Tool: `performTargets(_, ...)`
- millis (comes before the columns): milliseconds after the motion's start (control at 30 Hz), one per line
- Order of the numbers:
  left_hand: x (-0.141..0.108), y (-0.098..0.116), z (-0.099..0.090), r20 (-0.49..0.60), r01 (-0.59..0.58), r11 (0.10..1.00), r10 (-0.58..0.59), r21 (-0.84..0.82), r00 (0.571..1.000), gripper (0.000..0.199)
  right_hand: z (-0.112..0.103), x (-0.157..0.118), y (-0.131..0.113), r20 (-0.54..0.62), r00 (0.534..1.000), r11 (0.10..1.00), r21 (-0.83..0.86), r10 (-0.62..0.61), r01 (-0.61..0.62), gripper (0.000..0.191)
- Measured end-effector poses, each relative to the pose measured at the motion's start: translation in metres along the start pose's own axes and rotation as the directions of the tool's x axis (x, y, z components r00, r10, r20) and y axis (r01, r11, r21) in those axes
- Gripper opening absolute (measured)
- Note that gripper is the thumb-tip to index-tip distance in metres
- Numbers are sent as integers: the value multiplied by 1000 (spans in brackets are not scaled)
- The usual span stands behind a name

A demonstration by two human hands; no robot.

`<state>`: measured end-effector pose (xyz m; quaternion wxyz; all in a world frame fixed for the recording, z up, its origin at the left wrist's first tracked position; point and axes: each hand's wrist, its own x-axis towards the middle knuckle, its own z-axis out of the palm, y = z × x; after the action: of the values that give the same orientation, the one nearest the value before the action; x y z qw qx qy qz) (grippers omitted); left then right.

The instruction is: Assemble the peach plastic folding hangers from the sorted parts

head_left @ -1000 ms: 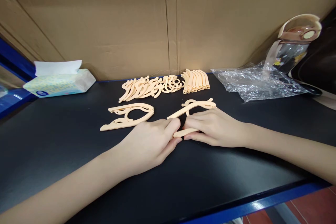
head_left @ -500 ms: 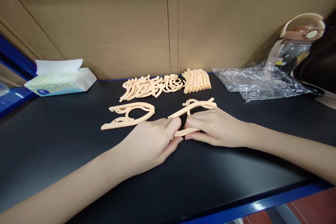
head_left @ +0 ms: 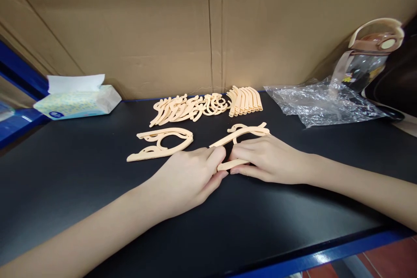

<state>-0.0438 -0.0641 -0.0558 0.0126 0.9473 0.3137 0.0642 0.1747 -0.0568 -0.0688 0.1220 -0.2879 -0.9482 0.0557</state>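
Close together at mid-table, both my hands grip one beige plastic folding hanger (head_left: pixel 241 132). The fingers of my left hand (head_left: pixel 195 176) are closed at the left end of its near arm. My right hand (head_left: pixel 267 156) is wrapped round that arm further right, thumb below and fingers above. The far arm and part of a curved piece show beyond my knuckles; the rest is hidden by my fingers. Left of it, a second folding hanger (head_left: pixel 176 131) lies folded on the black table (head_left: pixel 276 226), just beyond my left hand.
At the back lie a pile of curved beige pieces (head_left: pixel 176 110), some hook pieces (head_left: pixel 215 103) and a row of beige hanger arms (head_left: pixel 246 100). A tissue pack (head_left: pixel 78 102) stands left. Clear plastic bags (head_left: pixel 322 102) and a drink bottle (head_left: pixel 368 63) are right. Cardboard (head_left: pixel 146 30) rises behind.
The view has shifted very slightly. Both hands keep the same hold on the hanger, and nothing else has visibly moved.
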Motion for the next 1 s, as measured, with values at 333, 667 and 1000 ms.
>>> performTargets(333, 0, -2, 1, 8, -2, 1000, 3, -11, 1000, 11, 1, 0, 0, 11, 1000, 1000, -2, 5, -5, 23)
performTargets(667, -1, -1, 0, 0, -9, 1000, 9, -18, 1000, 12, 1, 0, 0, 5, 1000, 1000, -4, 3, -3, 22)
performTargets(1000, 2, -1, 2, -21, -5, 1000, 5, 24, 1000, 15, 0, 0, 0, -4, 999, 998, -44, 35, -35, 27)
